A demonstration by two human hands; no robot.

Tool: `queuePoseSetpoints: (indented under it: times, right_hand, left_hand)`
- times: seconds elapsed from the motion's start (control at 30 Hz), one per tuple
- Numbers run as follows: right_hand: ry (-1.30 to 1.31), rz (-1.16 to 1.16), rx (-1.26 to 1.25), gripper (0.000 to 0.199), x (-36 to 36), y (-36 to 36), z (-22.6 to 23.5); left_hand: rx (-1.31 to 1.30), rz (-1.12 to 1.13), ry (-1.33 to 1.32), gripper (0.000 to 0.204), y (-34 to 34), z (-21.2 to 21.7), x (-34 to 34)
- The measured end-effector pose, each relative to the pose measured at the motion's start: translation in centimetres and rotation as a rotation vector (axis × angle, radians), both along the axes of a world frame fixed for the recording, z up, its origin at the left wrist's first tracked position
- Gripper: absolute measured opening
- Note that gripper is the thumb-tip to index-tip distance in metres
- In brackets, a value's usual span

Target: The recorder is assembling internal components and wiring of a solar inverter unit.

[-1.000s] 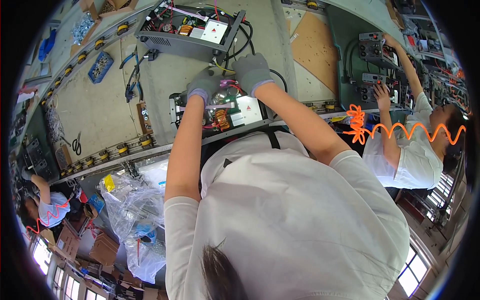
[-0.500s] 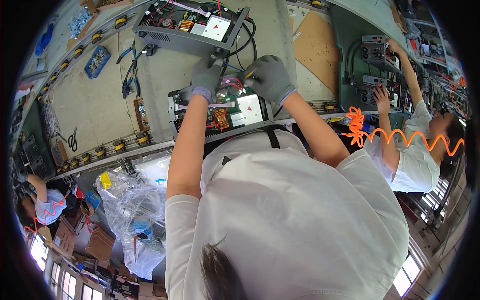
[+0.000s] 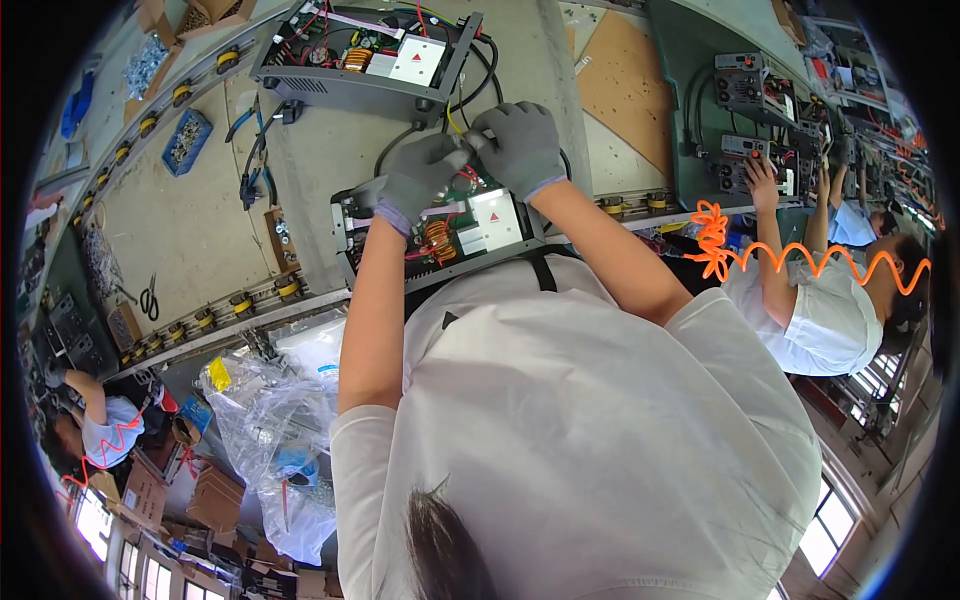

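Both my hands wear grey gloves and meet above the far side of an open electronics case (image 3: 440, 262) close to my body. Inside it are a copper-coloured coil (image 3: 437, 240), a white plate with a red mark (image 3: 496, 218) and red wires. My left hand (image 3: 424, 176) has its fingers closed, with thumb and fingertips against those of my right hand (image 3: 520, 148), also closed. A thin yellow wire (image 3: 453, 118) shows just beyond the fingertips; what they pinch is hidden. Farther off stands a second open case (image 3: 350, 88) with a similar coil and plate.
On the left lie blue-handled pliers (image 3: 268, 185), a blue tray of small parts (image 3: 185, 142) and black scissors (image 3: 149, 298). A roller rail (image 3: 240, 302) runs along the near edge. At the right, a co-worker (image 3: 825, 315) handles cases near a coiled orange hose (image 3: 712, 245).
My hands have come together: the right moved left and slightly up, the left moved right over the case. The co-worker's upper hand has left the farther case on the right.
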State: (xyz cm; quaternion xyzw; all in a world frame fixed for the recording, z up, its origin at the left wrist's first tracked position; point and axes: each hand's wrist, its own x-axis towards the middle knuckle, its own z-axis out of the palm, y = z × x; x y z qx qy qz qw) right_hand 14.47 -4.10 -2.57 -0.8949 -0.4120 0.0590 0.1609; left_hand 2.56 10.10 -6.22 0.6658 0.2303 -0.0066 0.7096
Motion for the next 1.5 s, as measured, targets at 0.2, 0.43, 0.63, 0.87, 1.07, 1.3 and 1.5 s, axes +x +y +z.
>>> queuePoseSetpoints:
  times: [0.2,0.43,0.63,0.87,1.07,1.3,1.5]
  right_hand:
    - [-0.081,0.147,0.099,0.014,-2.3,-1.9,0.6]
    - [0.050,0.184,-0.025,0.017,-1.7,-2.6,1.3]
    - [0.041,-0.074,0.221,0.021,-3.9,-5.4,1.5]
    - [0.093,-0.119,0.272,0.023,-4.7,-6.2,1.4]
    - [0.077,-0.096,0.275,0.023,-4.7,-6.2,1.2]
    - [0.081,-0.090,0.333,0.021,-4.7,-6.3,0.5]
    - [0.071,-0.095,0.340,0.022,-4.7,-6.3,0.1]
  left_hand:
    - [0.107,0.074,0.066,0.030,-1.5,1.2,-1.3]
    - [0.454,0.049,0.170,0.041,-0.8,1.2,-2.7]
    - [0.851,-0.159,0.698,0.029,0.2,3.5,-0.5]
    - [1.029,-0.176,-0.168,0.024,-2.1,6.8,1.4]
    - [0.824,-0.280,0.577,0.035,-1.6,3.0,5.0]
    - [0.665,-0.042,0.144,0.037,-1.2,-1.6,4.7]
    - [0.242,0.055,-0.133,0.034,-1.8,-1.1,3.9]
